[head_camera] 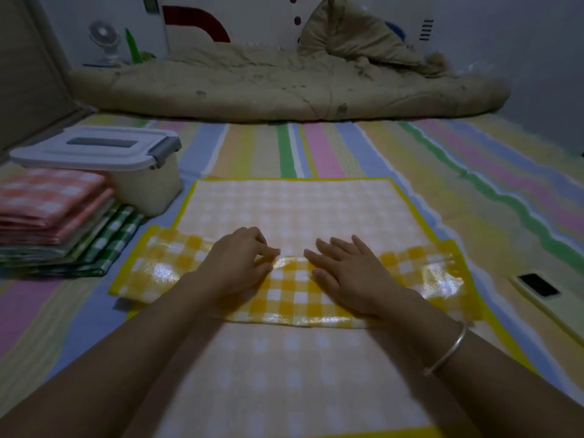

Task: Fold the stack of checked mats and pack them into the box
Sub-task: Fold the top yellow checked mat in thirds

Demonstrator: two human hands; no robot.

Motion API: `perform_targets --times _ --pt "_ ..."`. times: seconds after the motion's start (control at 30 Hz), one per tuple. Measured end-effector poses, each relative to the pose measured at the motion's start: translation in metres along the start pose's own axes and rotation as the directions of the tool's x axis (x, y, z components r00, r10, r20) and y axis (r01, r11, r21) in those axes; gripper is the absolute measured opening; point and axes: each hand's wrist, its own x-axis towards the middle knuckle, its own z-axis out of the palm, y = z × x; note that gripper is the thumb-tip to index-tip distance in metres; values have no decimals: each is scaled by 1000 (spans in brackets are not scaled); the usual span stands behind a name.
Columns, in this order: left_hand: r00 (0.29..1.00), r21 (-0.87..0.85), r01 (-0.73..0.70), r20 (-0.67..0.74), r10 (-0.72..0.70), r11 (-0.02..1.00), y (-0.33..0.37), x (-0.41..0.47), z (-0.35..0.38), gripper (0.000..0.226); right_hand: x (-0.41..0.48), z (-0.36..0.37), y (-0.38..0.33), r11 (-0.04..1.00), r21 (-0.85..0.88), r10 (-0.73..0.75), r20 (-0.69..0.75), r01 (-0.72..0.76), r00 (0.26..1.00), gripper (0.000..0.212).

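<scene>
A yellow checked mat [294,203] lies spread on the striped floor mat, pale underside up, with a glossy yellow-and-white band folded across its middle. My left hand [234,263] rests on that band, fingertips pinching its upper edge near the centre. My right hand [347,276] lies flat on the band just to the right, fingers spread. At the left sits a stack of folded checked mats [53,216], pink ones over green ones. Behind the stack stands a white plastic box [148,188] with its grey-latched lid closed.
A striped floor mat [474,184] covers the floor. A beige quilt [284,86] and pillow lie along the far wall. A phone [538,284] lies at the right. A small fan [104,39] stands at the back left.
</scene>
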Motion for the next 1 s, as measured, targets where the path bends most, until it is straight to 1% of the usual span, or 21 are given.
perform_targets --times 0.07,0.1,0.3,0.37,0.5,0.6,0.67,0.7,0.73,0.77,0.8,0.83,0.87,0.9,0.93,0.97,1.0 --pt "999 -11 -1 -42 0 1000 0 -7 2 36 -1 5 0 995 97 4 14 -5 1000 81" --pt "998 -12 0 -55 -1 1000 0 -10 3 37 -1 6 0 993 118 -2 3 2 1000 80" --pt "992 -45 59 -113 -64 997 5 -17 6 31 0 8 -1 986 162 -27 -53 35 998 72" --pt "979 -82 102 -167 -114 991 7 -19 9 26 1 5 -2 982 181 -34 -75 47 997 69" --pt "925 -173 200 -291 -244 964 12 -24 16 18 2 6 -2 978 194 -50 -136 76 989 57" --pt "908 -223 230 -302 -292 947 17 -25 18 15 4 8 -3 977 198 -45 -154 75 987 53" --pt "920 -179 248 -264 -289 952 17 -25 15 17 5 11 -2 976 202 -47 -180 84 982 50" --pt "930 -97 259 -242 -275 961 18 -25 12 17 4 12 -1 976 201 -50 -190 89 980 49" --pt "940 25 251 -246 -237 968 22 -25 9 17 4 14 -1 975 199 -54 -201 95 978 48" --pt "941 132 213 -295 -166 968 29 -25 7 18 5 15 -1 975 199 -56 -211 99 976 46" --pt "938 159 153 -333 -93 975 41 -26 3 22 5 16 -1 974 202 -54 -228 102 972 45" --pt "939 147 88 -341 -33 985 54 -27 1 31 5 16 -1 973 204 -52 -245 104 968 45" --pt "959 137 26 -283 14 990 67 -30 1 42 5 17 -2 973 201 -55 -265 111 963 44" --pt "983 141 -1 -180 27 990 77 -33 6 51 4 18 -2 973 199 -56 -272 113 961 45" --pt "998 185 15 -56 -5 983 79 -35 14 57 4 18 -3 975 193 -58 -266 112 962 46" --pt "999 222 25 24 -31 975 77 -38 25 60 2 16 -3 978 183 -53 -244 100 968 47" --pt "999 200 28 27 -35 979 69 -42 36 64 2 15 -5 982 166 -47 -229 87 972 49"
